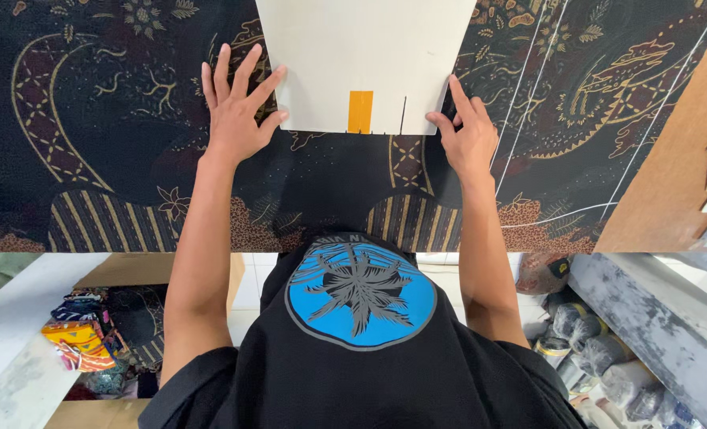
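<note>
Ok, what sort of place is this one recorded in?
Probably a tailoring or garment workshop. Both hands, left hand and right hand, press a pale card pattern onto dark patterned fabric marked with white chalk lines; folded cloth lies below.

There is one view only, from a camera worn on the person's head. It looks steeply down, almost straight, over the person's chest and both forearms. The tabletop (671,183), covered by dark patterned cloth (99,143), fills the far half of the frame and runs off its left, right and far edges. The near half takes in the black shirt (353,373) close under the lens, with floor and stored goods showing lower down at the near left and near right. With no second view, nothing is shared.
</note>
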